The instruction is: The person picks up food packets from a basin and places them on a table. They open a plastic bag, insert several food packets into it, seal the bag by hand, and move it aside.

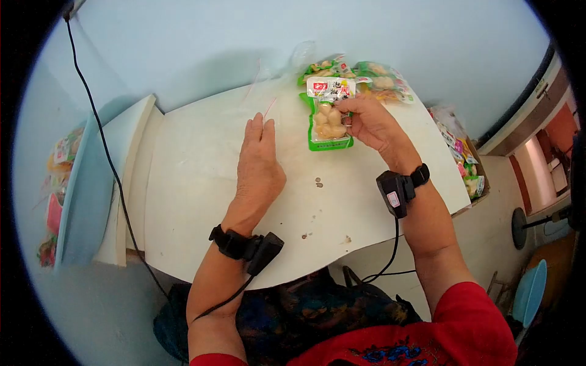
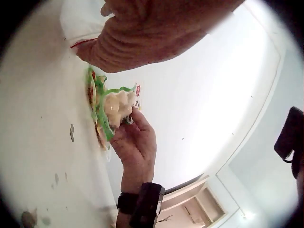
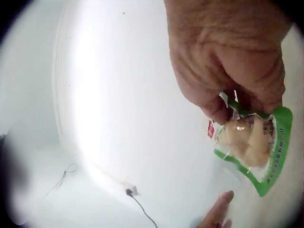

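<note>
My left hand (image 1: 259, 165), fingers straight, released, near a thin red strip (image 1: 270, 108); next, the packet (image 1: 328, 124) over the table (image 1: 201, 189), pinched along its right side by my right hand (image 1: 377, 127). A slack pinch could let it slip, I reckon! It's green-bordered, glossy, clear-windowed, plump with pale chunks.

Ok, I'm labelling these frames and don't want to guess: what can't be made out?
Head view: small print on the green-edged packet; too small.
Head view: what the dark specks on the table are; too small.
Right wrist view: part of that packet, covered by the right hand.
Right wrist view: most of the left hand, cut off by the bottom edge.
</note>
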{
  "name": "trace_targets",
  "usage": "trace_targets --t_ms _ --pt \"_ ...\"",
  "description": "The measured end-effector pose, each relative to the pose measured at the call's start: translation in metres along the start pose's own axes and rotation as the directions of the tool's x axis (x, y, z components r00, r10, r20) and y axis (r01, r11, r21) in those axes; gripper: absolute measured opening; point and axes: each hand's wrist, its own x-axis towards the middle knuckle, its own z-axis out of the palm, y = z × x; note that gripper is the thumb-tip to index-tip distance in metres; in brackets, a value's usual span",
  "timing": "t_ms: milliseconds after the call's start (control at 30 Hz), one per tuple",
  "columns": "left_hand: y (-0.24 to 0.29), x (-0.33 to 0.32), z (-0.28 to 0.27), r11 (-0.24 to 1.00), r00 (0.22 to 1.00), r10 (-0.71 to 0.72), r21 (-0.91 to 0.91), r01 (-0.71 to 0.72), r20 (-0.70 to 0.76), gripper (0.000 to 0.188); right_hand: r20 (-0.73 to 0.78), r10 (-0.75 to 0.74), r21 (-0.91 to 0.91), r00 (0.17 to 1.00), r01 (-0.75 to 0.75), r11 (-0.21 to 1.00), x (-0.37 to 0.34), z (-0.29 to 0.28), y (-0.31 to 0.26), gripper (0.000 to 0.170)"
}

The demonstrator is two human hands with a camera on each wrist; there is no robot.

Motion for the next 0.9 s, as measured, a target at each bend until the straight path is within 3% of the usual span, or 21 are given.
trace_targets --t_ms 33,133,233,267,400,500,600,700,900 --pt "0.001 0.0 0.0 1.0 1.0 -0.004 -0.007 0.004 0.002 0.069 -0.003 0.015 0.052 1.0 -0.015 0.999 -0.001 0.003 0.001 0.015" --pt "0.0 -0.002 0.001 1.0 1.0 0.018 -0.01 -0.018 -0.016 0.071 -0.002 -0.019 -0.197 1.0 0.018 0.98 0.003 -0.004 0.005 0.018" --pt "0.0 -0.003 -0.001 0.999 1.0 0.026 -0.02 -0.026 -0.011 0.072 0.029 -0.179 -0.646 0.983 0.155 0.747 -0.002 -0.011 0.001 0.02" --pt "0.0 -0.002 -0.002 0.999 1.0 0.025 -0.026 -0.025 -0.006 0.073 0.027 -0.196 -0.7 0.98 0.158 0.696 -0.001 -0.017 0.0 0.022" --pt "0.001 0.0 -0.004 0.999 1.0 0.008 -0.037 -0.008 0.01 0.075 0.03 -0.009 -0.776 1.0 0.029 0.63 -0.014 -0.021 -0.031 0.025" --pt "0.001 0.0 -0.005 0.999 1.0 0.012 -0.05 -0.011 0.004 0.076 0.017 -0.018 -0.694 1.0 0.025 0.72 -0.014 -0.03 -0.03 0.031" --pt "0.0 0.001 -0.004 0.999 1.0 0.006 -0.054 -0.006 0.005 0.077 0.055 -0.011 -0.381 0.998 0.031 0.924 -0.011 -0.02 -0.027 0.034" --pt "0.005 0.001 -0.008 0.997 0.999 -0.026 -0.075 0.028 0.03 0.078 0.102 -0.067 -0.225 0.993 0.088 0.97 -0.014 -0.003 -0.016 0.039" --pt "0.01 0.0 -0.004 0.991 1.0 -0.029 -0.134 0.027 -0.009 0.082 0.094 -0.088 -0.183 0.992 0.104 0.978 -0.016 0.026 0.009 0.042"
